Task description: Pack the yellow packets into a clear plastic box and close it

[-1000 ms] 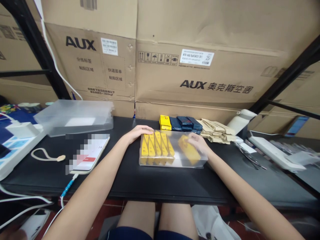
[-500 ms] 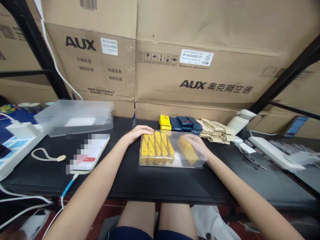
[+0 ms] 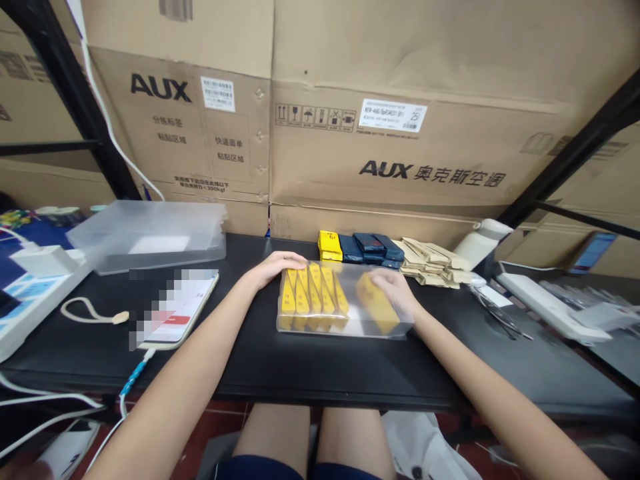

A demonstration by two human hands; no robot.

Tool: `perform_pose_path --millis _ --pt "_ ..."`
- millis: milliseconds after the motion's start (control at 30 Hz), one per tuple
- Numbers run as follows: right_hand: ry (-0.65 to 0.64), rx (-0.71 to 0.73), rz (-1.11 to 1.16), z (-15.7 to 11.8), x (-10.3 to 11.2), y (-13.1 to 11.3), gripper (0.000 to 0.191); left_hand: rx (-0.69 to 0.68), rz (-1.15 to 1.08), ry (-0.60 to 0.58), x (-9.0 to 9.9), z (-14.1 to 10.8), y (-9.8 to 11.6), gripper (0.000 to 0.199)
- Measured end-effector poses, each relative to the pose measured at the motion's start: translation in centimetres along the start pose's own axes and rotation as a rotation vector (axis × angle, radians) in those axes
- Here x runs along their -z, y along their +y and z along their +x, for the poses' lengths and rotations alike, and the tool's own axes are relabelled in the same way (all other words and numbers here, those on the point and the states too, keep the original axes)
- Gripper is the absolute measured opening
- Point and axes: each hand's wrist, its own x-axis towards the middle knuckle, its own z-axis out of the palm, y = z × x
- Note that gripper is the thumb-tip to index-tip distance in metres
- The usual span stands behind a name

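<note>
In the middle of the frame, seen from the head camera, a clear box lies lengthwise across the black bench, its long wall facing the person. Through that wall, a row of slim yellow packets shows, standing side by side in the left part of the box and set alternately so that their slanted faces interlock. At the box's right end is a single yellow packet, tilted and apart from the row. The left hand rests at the box's rear left corner, fingers laid along the edge; I cannot tell whether its grip pinches the wall, as the thumb is hidden. The right hand, slightly blurred, reaches in at the right end, its grip pinching the upper part of the single packet. Just behind the box, right of centre, stand more bright packaging, dark blue packets and a pile of beige packets, with a white bottle leaning beside the pile. Left of centre lie frosted boxes; below them are a phone, plugged into a white cable, and a looped strap. At the left edge is a white power strip. Printed cardboard fills the upper frame.
</note>
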Motion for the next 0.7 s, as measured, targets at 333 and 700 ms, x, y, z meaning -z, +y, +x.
perform_pose_path --millis 333,700 --pt "-0.002 -0.002 -0.055 0.17 0.25 0.33 0.029 -0.005 -0.013 -0.006 0.09 0.11 -0.24 0.030" --pt "0.031 -0.018 -0.053 0.29 0.05 -0.17 0.030 -0.008 0.004 0.001 0.20 0.17 -0.30 0.031"
